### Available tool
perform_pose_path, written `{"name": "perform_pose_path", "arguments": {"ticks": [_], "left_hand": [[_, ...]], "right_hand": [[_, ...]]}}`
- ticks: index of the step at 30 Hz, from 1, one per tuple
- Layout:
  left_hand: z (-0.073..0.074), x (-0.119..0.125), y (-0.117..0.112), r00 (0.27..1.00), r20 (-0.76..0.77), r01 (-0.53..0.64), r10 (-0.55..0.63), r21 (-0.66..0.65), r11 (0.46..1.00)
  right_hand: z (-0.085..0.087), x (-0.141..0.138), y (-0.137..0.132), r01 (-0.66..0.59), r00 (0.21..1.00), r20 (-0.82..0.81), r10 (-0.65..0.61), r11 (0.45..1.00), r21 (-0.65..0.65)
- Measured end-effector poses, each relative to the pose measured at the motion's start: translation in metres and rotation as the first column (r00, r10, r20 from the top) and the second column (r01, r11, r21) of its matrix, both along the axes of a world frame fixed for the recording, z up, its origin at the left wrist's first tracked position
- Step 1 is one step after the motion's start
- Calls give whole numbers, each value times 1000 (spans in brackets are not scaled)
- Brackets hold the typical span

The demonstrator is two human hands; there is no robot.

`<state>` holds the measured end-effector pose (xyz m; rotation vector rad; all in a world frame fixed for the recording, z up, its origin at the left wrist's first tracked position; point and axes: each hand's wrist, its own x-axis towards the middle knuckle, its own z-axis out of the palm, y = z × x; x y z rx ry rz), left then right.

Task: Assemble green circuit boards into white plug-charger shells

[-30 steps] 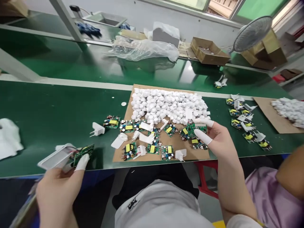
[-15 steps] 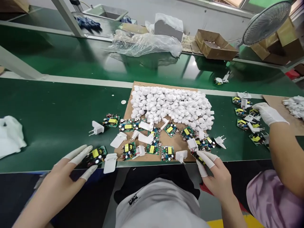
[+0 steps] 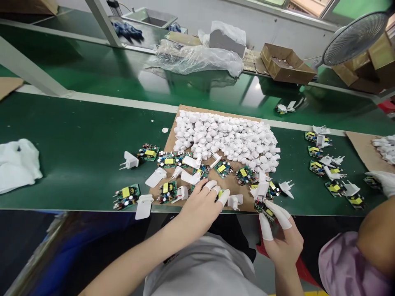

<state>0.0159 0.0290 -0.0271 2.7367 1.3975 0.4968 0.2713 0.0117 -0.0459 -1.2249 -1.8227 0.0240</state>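
My right hand (image 3: 282, 234), in white finger cots, pinches a small circuit board (image 3: 266, 211) at the table's front edge. A white plug housing (image 3: 261, 190) adjoins that board's far end. My left hand (image 3: 205, 201), also in finger cots, reaches over the middle of the row with fingers stretched out. Beneath its fingertips a board with a yellow block (image 3: 220, 195) is partly hidden. Beside that board lies a white plug housing (image 3: 235, 201). At the left, a circuit board (image 3: 126, 196) rests next to a flat white cover (image 3: 144, 206).
A large heap of small white caps (image 3: 226, 137) covers the cardboard sheet (image 3: 173, 137). At the right, a co-worker's gloved hand (image 3: 387, 181) is near more boards with plugs (image 3: 335, 188). A white bag (image 3: 18, 166) lies far left; a fan (image 3: 354, 39) stands at the back.
My left hand has left the board at the left and moved right, over the middle boards. My right hand keeps its board, now tilted nearer me. The co-worker's hand has moved toward the front right.
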Motion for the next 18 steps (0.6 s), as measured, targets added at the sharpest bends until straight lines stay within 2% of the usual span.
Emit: {"name": "perform_pose_path", "arguments": {"ticks": [2, 4, 6, 8, 11, 13, 16, 18], "left_hand": [[1, -2, 2, 996, 84, -32, 31, 7, 999], [3, -2, 2, 971, 204, -140, 121, 80, 987], [1, 2, 5, 934, 286, -267, 216, 155, 951], [-4, 10, 9, 914, 294, -342, 280, 188, 921], [-11, 19, 14, 912, 249, -373, 325, 176, 911], [-10, 21, 13, 914, 231, -373, 333, 156, 915], [0, 15, 6, 916, 279, -336, 287, 144, 931], [10, 0, 1, 898, 362, -317, 250, 139, 938]], "right_hand": [[-4, 2, -5, 33, 999, 2, -33, 999, 4], [-10, 1, -10, 63, 997, 35, -64, 997, 41], [-17, -4, -12, 68, 993, 93, -77, 993, 93], [-24, -10, -12, 45, 986, 157, -64, 992, 118], [-33, -18, -8, 24, 970, 240, -47, 995, 99], [-34, -21, -6, 8, 960, 280, -24, 998, 60], [-29, -23, -5, -76, 946, 310, 89, 996, -54], [-25, -23, -5, -122, 939, 312, 146, 988, -97]]}}
